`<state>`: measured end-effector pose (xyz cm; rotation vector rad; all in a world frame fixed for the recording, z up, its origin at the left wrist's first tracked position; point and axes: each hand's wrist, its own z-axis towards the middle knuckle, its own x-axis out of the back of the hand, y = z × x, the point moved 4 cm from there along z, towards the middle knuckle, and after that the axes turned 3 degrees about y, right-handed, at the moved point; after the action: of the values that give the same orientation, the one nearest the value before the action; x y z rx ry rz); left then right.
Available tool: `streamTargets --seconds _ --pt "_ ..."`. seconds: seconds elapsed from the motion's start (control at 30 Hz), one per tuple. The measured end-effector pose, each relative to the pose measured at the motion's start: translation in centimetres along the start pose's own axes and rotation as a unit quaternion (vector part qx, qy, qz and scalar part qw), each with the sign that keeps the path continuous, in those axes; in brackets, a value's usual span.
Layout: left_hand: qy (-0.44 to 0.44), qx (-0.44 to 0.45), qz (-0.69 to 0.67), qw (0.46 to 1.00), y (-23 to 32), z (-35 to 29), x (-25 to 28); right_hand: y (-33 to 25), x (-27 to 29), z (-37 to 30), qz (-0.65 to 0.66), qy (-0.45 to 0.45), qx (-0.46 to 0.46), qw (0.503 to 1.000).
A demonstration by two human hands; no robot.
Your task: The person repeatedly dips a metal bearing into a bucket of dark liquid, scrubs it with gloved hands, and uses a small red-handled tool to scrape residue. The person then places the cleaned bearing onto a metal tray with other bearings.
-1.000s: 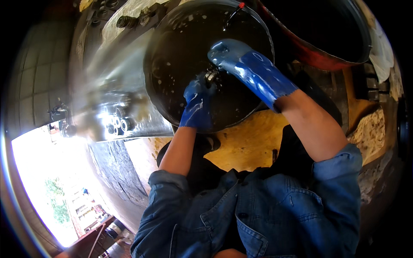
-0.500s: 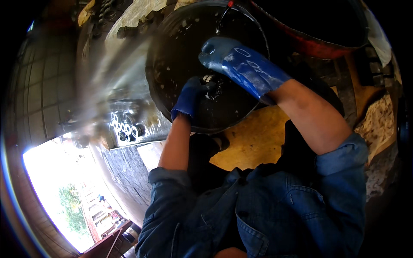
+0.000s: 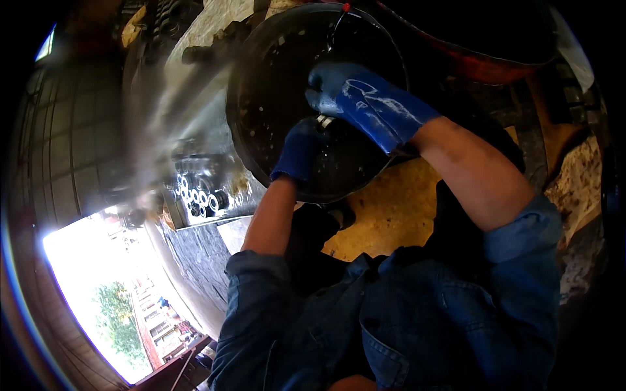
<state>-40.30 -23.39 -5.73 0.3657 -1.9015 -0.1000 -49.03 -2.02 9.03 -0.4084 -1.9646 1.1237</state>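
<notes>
Both my hands, in blue rubber gloves, are over a round black tub (image 3: 233, 133) of dark liquid with pale specks on it. My left hand (image 3: 301, 144) is closed around a small shiny metal piece (image 3: 325, 121), low in the tub; most of the piece is hidden by the glove. Just above and to the right of it, my right hand (image 3: 334, 86) has its fingers curled. Whatever it may grip is hidden beneath the glove. The tub's thin wire handle (image 3: 336, 27), with a red end, rests over the far side.
Several metal rings (image 3: 197, 197) sit in a tray left of the tub. Another large, red-rimmed vessel (image 3: 482, 68) stands at the far right. Yellowish floor (image 3: 385, 212) shows between my legs. A bright doorway (image 3: 98, 293) lies at lower left.
My left hand has moved slightly up and right, bringing the metal piece closer to the right glove. The right hand has shifted only a little. The whole view has moved slightly.
</notes>
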Motion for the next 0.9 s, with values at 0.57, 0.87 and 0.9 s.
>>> streamTargets --seconds 0.57,0.87,0.9 --pt "0.033 -0.151 0.053 0.987 3.7 -1.5 2.0 1.6 0.5 -0.3 -0.051 0.016 0.039 0.998" --pt "-0.126 -0.057 0.273 0.952 2.8 0.8 0.2 0.7 0.9 -0.8 -0.091 -0.042 0.012 0.995" --pt "-0.126 -0.061 0.273 0.952 2.5 0.5 -0.4 0.9 1.1 -0.8 -0.092 -0.039 0.010 0.995"
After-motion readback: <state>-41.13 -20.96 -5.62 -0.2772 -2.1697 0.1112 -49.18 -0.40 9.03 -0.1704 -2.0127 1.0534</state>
